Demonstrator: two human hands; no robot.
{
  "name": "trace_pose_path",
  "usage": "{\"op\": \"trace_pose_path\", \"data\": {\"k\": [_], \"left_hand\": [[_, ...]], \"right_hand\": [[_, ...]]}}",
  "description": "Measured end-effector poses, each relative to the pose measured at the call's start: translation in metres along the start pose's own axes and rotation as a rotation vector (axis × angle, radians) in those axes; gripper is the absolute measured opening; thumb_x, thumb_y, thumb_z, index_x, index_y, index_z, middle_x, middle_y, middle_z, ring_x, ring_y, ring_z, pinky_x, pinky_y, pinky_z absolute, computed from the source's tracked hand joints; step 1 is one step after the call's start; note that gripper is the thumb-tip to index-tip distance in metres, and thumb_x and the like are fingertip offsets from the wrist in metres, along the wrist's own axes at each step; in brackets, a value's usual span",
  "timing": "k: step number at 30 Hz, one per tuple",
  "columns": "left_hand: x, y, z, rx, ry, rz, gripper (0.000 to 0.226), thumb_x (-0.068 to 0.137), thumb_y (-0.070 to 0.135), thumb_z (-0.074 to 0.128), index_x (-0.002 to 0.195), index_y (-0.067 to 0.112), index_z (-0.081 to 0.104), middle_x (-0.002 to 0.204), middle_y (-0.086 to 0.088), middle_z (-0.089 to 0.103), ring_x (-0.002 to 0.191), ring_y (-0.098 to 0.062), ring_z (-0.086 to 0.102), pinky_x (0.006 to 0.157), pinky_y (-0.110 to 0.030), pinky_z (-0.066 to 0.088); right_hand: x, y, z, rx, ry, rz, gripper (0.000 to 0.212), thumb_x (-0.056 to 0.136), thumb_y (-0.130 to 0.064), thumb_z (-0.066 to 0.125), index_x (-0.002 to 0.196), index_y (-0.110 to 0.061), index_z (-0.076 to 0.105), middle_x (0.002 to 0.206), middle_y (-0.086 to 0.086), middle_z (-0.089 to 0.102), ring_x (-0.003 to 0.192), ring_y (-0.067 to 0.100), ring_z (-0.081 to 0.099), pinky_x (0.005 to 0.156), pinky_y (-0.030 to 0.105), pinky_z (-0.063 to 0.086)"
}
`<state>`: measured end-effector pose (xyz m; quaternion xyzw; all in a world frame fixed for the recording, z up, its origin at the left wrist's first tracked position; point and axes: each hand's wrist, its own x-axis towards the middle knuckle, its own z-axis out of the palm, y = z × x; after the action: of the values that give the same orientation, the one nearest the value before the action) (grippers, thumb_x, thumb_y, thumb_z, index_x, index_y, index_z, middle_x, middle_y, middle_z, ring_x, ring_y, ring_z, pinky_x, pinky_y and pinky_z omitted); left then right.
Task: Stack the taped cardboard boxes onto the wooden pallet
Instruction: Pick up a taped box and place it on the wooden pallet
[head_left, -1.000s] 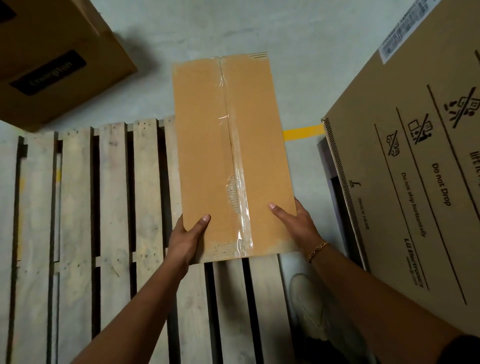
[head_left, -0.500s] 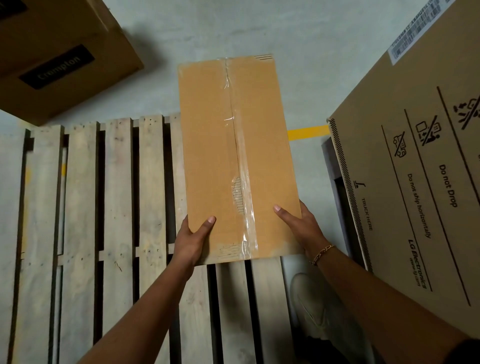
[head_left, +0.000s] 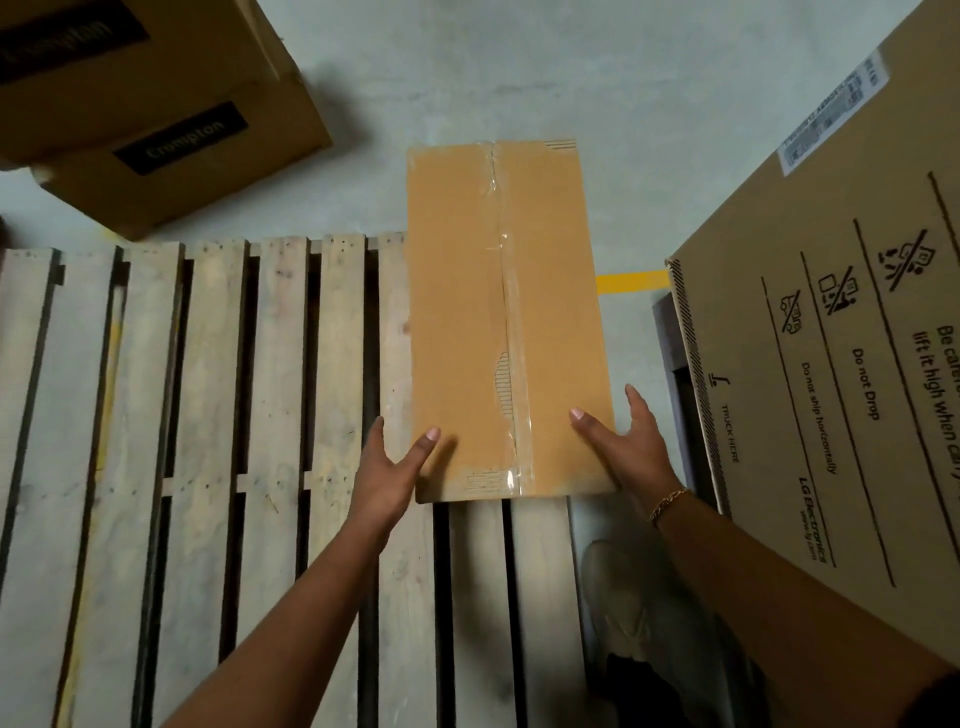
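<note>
Taped box (head_left: 498, 322), far right corner of pallet (head_left: 208, 415): stiff, likely light. Left hand (head_left: 387, 467) and right hand (head_left: 631, 447), fingers straight, press its near-end sides; sound hold.

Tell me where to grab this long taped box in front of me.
Grip the taped box by its two long sides, one hand from each side, where the left hand and right hand sit. It's narrow enough to span, and the flat taped top offers no hold.

Pallet (head_left: 213, 389) partly off-frame left
</note>
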<state>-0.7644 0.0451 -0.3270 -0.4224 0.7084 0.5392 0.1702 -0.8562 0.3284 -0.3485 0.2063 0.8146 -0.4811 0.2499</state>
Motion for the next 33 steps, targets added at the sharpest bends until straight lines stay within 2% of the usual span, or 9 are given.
{"op": "trace_pose_path", "data": {"k": [5, 9, 13, 16, 17, 20, 24, 26, 33], "left_hand": [[-0.059, 0.029, -0.071, 0.139, -0.024, 0.168, 0.097, 0.088, 0.067, 0.063, 0.164, 0.029, 0.017, 0.170, 0.001, 0.019, 0.155, -0.021, 0.023, 0.121, -0.043, 0.025], [-0.124, 0.052, -0.162, 0.266, -0.095, 0.349, 0.098, 0.087, 0.072, 0.060, 0.164, 0.032, 0.015, 0.170, 0.005, 0.018, 0.155, -0.018, 0.022, 0.121, -0.043, 0.025], [-0.201, 0.059, -0.253, 0.402, -0.200, 0.511, 0.098, 0.086, 0.078, 0.055, 0.164, 0.035, 0.013, 0.170, 0.008, 0.017, 0.155, -0.018, 0.022, 0.121, -0.044, 0.026], [-0.247, 0.054, -0.293, 0.496, -0.308, 0.585, 0.099, 0.085, 0.083, 0.051, 0.163, 0.038, 0.012, 0.170, 0.010, 0.017, 0.155, -0.017, 0.020, 0.122, -0.045, 0.025], [-0.258, 0.051, -0.300, 0.520, -0.340, 0.595, 0.099, 0.085, 0.083, 0.051, 0.163, 0.037, 0.012, 0.170, 0.009, 0.017, 0.155, -0.017, 0.020, 0.122, -0.045, 0.025], [-0.288, 0.045, -0.301, 0.561, -0.436, 0.586, 0.099, 0.085, 0.082, 0.051, 0.163, 0.036, 0.012, 0.170, 0.008, 0.017, 0.155, -0.020, 0.022, 0.123, -0.047, 0.026], [-0.324, 0.033, -0.268, 0.601, -0.594, 0.580, 0.098, 0.085, 0.079, 0.052, 0.163, 0.035, 0.014, 0.170, 0.006, 0.017, 0.154, -0.020, 0.025, 0.121, -0.044, 0.027], [-0.341, 0.020, -0.250, 0.651, -0.673, 0.573, 0.098, 0.085, 0.081, 0.052, 0.163, 0.035, 0.015, 0.170, 0.006, 0.017, 0.154, -0.021, 0.025, 0.123, -0.049, 0.027], [-0.377, -0.047, -0.232, 0.807, -0.834, 0.572, 0.096, 0.087, 0.078, 0.052, 0.164, 0.032, 0.016, 0.170, 0.004, 0.018, 0.155, -0.021, 0.022, 0.125, -0.048, 0.024]], "right_hand": [[-0.069, -0.055, -0.002, -0.070, 0.037, -0.066, 0.110, 0.075, -0.066, 0.077, 0.163, -0.027, 0.022, 0.168, 0.001, 0.023, 0.152, 0.024, 0.029, 0.117, 0.041, 0.031], [-0.171, -0.102, 0.001, -0.067, 0.087, -0.086, 0.111, 0.074, -0.071, 0.074, 0.163, -0.029, 0.023, 0.169, -0.001, 0.023, 0.154, 0.022, 0.026, 0.120, 0.041, 0.026], [-0.305, -0.130, 0.006, 0.009, 0.187, -0.084, 0.125, 0.060, -0.090, 0.070, 0.161, -0.030, 0.027, 0.168, -0.005, 0.027, 0.153, 0.019, 0.027, 0.124, 0.048, 0.026], [-0.390, -0.128, 0.010, 0.138, 0.260, -0.093, 0.100, 0.078, -0.067, 0.075, 0.160, -0.031, 0.030, 0.166, -0.004, 0.031, 0.151, 0.017, 0.030, 0.121, 0.040, 0.030], [-0.414, -0.125, 0.010, 0.155, 0.278, -0.083, 0.096, 0.080, -0.065, 0.075, 0.159, -0.032, 0.031, 0.165, -0.004, 0.032, 0.150, 0.017, 0.032, 0.119, 0.039, 0.032], [-0.476, -0.106, 0.008, 0.175, 0.339, -0.016, 0.102, 0.073, -0.078, 0.073, 0.158, -0.038, 0.033, 0.164, -0.005, 0.035, 0.150, 0.018, 0.033, 0.120, 0.046, 0.034], [-0.539, -0.066, 0.007, 0.308, 0.450, 0.016, 0.098, 0.076, -0.072, 0.075, 0.157, -0.031, 0.038, 0.162, -0.003, 0.038, 0.149, 0.016, 0.035, 0.117, 0.040, 0.036], [-0.571, -0.044, 0.010, 0.379, 0.513, 0.048, 0.090, 0.081, -0.065, 0.074, 0.156, -0.031, 0.039, 0.161, -0.004, 0.041, 0.147, 0.014, 0.037, 0.113, 0.036, 0.037], [-0.659, 0.041, 0.042, 0.503, 0.554, 0.238, 0.096, 0.074, -0.072, 0.070, 0.156, -0.034, 0.038, 0.162, -0.008, 0.037, 0.148, 0.015, 0.036, 0.118, 0.040, 0.037]]}}
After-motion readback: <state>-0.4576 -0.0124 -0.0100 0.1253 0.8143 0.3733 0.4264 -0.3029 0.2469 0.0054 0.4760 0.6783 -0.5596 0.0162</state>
